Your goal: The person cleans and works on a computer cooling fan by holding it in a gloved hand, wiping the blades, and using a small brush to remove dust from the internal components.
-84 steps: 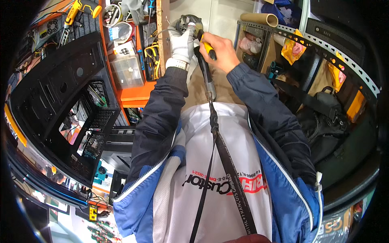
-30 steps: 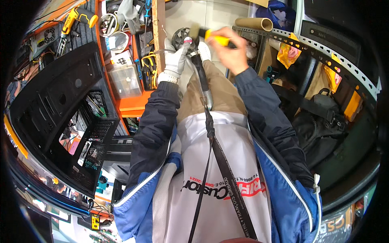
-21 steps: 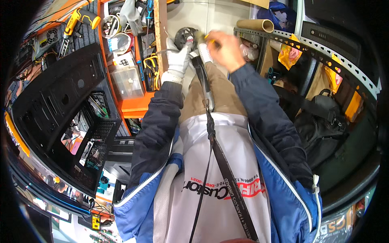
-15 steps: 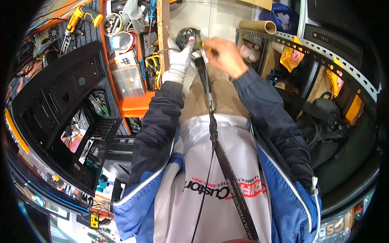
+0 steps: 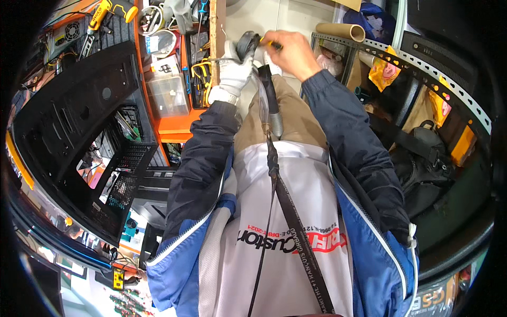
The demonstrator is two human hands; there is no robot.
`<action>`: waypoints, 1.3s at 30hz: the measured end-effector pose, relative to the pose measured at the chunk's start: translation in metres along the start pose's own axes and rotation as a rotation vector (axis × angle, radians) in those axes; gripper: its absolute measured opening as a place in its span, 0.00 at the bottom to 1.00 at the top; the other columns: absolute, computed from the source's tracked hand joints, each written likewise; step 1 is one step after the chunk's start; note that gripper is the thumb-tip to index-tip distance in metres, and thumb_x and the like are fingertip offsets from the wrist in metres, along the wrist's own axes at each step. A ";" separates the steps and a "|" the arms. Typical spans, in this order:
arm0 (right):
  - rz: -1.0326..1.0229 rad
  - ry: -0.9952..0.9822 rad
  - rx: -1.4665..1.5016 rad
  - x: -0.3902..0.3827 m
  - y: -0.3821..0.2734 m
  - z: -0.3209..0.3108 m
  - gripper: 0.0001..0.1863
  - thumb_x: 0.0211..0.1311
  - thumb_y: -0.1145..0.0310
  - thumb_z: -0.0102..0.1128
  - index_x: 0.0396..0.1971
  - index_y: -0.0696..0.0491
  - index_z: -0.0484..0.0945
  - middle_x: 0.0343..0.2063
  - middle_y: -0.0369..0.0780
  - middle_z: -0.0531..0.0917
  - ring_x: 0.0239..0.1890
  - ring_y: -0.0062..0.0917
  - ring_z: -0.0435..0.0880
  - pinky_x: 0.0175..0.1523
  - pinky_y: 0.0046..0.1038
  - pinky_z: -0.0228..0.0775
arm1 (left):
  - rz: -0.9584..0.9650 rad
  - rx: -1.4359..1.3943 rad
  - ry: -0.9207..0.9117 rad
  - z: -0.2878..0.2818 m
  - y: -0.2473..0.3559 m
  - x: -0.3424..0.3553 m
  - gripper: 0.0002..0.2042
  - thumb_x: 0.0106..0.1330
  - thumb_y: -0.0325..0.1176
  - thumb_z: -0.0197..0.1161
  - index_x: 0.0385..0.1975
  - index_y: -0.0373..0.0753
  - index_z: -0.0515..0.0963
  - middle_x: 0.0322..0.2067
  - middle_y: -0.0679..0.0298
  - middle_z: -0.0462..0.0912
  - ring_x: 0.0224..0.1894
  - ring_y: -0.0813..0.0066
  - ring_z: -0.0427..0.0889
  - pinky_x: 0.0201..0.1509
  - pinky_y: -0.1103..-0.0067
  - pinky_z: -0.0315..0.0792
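Observation:
My left hand (image 5: 235, 74), in a whitish-grey work glove, grips a small round black fan (image 5: 247, 45), now turned nearly edge-on. A thin dark cable runs out from this hand to the left. My bare right hand (image 5: 293, 52) is closed around a black-and-yellow screwdriver (image 5: 275, 45), which points left at the fan. Whether its tip touches the fan is too small to tell. Below the hands, between my legs, a black tube with a ribbed grey end (image 5: 274, 113) lies beside the hanging lanyard (image 5: 272, 161).
On the left, an orange-edged bench carries a black computer case panel (image 5: 63, 121), a yellow cordless tool (image 5: 100, 18), a clear plastic box (image 5: 168, 95) and yellow-handled pliers (image 5: 200, 74). A metal shelf rack (image 5: 438, 74) on the right holds a cardboard tube (image 5: 340, 31) and a black backpack (image 5: 422, 158).
The fan has tilted from showing its face to nearly edge-on. My right hand with the screwdriver has moved slightly up and left. The black tube has come into fuller view.

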State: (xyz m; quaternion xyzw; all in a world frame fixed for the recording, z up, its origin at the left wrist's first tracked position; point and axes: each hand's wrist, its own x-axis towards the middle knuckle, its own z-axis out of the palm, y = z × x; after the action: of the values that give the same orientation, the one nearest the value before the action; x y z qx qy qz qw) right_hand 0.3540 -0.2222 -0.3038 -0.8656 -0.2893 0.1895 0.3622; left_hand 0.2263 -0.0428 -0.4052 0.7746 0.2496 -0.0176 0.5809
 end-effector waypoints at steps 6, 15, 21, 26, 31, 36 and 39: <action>0.036 -0.108 0.032 0.007 -0.002 -0.005 0.09 0.61 0.69 0.70 0.42 0.46 0.91 0.36 0.45 0.93 0.39 0.46 0.92 0.50 0.43 0.86 | -0.096 0.016 0.046 0.001 -0.003 -0.004 0.49 0.67 0.49 0.79 0.76 0.17 0.61 0.58 0.31 0.83 0.60 0.42 0.87 0.65 0.63 0.79; -0.078 0.027 0.015 0.015 -0.005 -0.013 0.09 0.60 0.69 0.70 0.40 0.45 0.93 0.33 0.43 0.93 0.37 0.44 0.93 0.48 0.43 0.86 | -0.041 -0.017 0.080 -0.003 0.001 -0.007 0.42 0.69 0.51 0.77 0.70 0.25 0.67 0.51 0.40 0.87 0.51 0.45 0.89 0.56 0.63 0.82; -0.065 0.160 0.035 0.012 -0.009 0.002 0.13 0.60 0.71 0.72 0.45 0.47 0.90 0.34 0.44 0.92 0.34 0.43 0.92 0.46 0.43 0.86 | 0.049 -0.336 0.097 -0.004 0.018 -0.001 0.20 0.70 0.33 0.79 0.49 0.35 0.72 0.41 0.60 0.85 0.41 0.76 0.82 0.42 0.74 0.80; 0.090 -0.109 -0.346 0.006 0.001 -0.022 0.11 0.63 0.71 0.69 0.44 0.51 0.89 0.33 0.51 0.91 0.39 0.51 0.91 0.47 0.46 0.85 | -0.086 -0.298 0.067 -0.008 0.017 0.005 0.21 0.70 0.31 0.79 0.52 0.37 0.71 0.45 0.59 0.85 0.44 0.76 0.82 0.48 0.76 0.80; 0.304 0.063 0.117 -0.009 0.021 -0.024 0.08 0.65 0.68 0.75 0.42 0.49 0.92 0.32 0.45 0.93 0.35 0.37 0.94 0.45 0.36 0.85 | -0.100 -0.501 0.096 0.015 0.008 0.008 0.24 0.71 0.23 0.75 0.61 0.36 0.70 0.57 0.57 0.84 0.57 0.72 0.84 0.63 0.74 0.81; 0.327 0.274 0.151 -0.021 0.017 0.008 0.08 0.64 0.71 0.76 0.43 0.51 0.91 0.35 0.45 0.93 0.37 0.37 0.94 0.46 0.36 0.86 | -0.172 -0.560 0.131 0.032 0.000 0.015 0.23 0.70 0.20 0.74 0.60 0.36 0.71 0.56 0.58 0.85 0.56 0.72 0.85 0.64 0.73 0.82; -0.003 0.029 0.162 -0.023 0.006 0.011 0.07 0.62 0.73 0.73 0.40 0.53 0.90 0.38 0.48 0.92 0.38 0.45 0.93 0.47 0.41 0.86 | -0.097 -0.616 0.151 0.036 -0.007 0.018 0.22 0.68 0.20 0.75 0.56 0.36 0.71 0.54 0.57 0.86 0.53 0.72 0.87 0.59 0.74 0.84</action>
State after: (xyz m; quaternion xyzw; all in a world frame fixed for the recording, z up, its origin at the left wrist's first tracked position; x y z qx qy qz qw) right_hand 0.3325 -0.2347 -0.3130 -0.8355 -0.2690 0.1992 0.4357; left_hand 0.2489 -0.0673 -0.4284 0.5484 0.3222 0.0885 0.7665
